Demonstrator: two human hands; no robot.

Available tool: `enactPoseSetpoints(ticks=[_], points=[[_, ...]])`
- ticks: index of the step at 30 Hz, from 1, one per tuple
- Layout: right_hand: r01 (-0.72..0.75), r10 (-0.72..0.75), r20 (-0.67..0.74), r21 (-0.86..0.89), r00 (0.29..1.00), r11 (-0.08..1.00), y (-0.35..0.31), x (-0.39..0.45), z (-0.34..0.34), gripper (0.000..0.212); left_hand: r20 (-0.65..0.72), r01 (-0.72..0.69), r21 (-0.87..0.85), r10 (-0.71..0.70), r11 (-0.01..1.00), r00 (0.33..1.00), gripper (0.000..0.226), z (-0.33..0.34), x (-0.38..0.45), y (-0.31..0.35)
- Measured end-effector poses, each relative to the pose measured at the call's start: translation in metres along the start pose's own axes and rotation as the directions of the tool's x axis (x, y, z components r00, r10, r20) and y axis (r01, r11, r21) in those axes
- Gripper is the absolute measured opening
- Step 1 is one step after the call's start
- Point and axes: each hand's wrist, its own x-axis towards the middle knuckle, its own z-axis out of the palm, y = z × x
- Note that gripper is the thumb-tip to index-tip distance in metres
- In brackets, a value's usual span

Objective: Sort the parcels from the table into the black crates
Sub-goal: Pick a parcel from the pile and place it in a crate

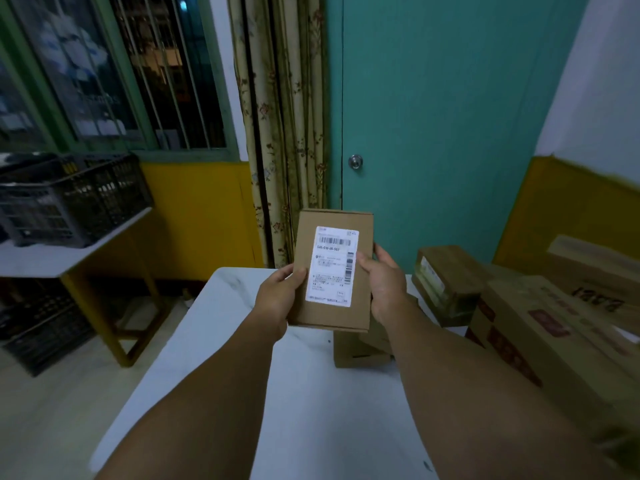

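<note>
Parcel [332, 271] held between both hands; fingers [298, 273] on side edges

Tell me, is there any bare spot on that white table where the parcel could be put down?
Yes. The white table is bare along its left side and near edge, around the forearms. Its right side is crowded with cardboard boxes, and a small box sits under the held parcel.
</note>
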Motion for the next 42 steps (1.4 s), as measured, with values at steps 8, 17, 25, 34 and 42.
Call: enactPoseSetpoints(ticks=[8,17,25,34,42], points=[[-0.021,0.024,0.012,-0.228,1.0,0.973,0.022,-0.002,0.051,0.048,-0.175,-0.009,-0.087,-0.007,0.996,0.985,0.033,-0.037,0.001,-0.006],[-0.027,0.091,0.197,-0.307,0.976,0.951,0.094,-0.033,0.186,0.046,-0.398,-0.006,-0.212,-0.081,0.977,0.914,0.032,-0.183,-0.007,-0.022],[0.069,0.048,0.328,-0.337,0.944,0.939,0.136,-0.084,0.343,0.043,-0.533,-0.12,-0.29,-0.056,0.949,0.844,0.022,-0.342,-0.023,-0.003],[0.089,0.107,0.523,-0.337,0.846,0.937,0.195,-0.147,0.486,0.038,-0.71,-0.172,-0.318,-0.114,0.932,0.695,0.034,-0.491,-0.05,-0.008],[0.071,0.197,0.618,-0.381,0.761,0.922,0.256,-0.156,0.599,0.042,-0.806,-0.223,-0.351,-0.172,0.909,0.567,0.036,-0.598,-0.023,-0.013]])
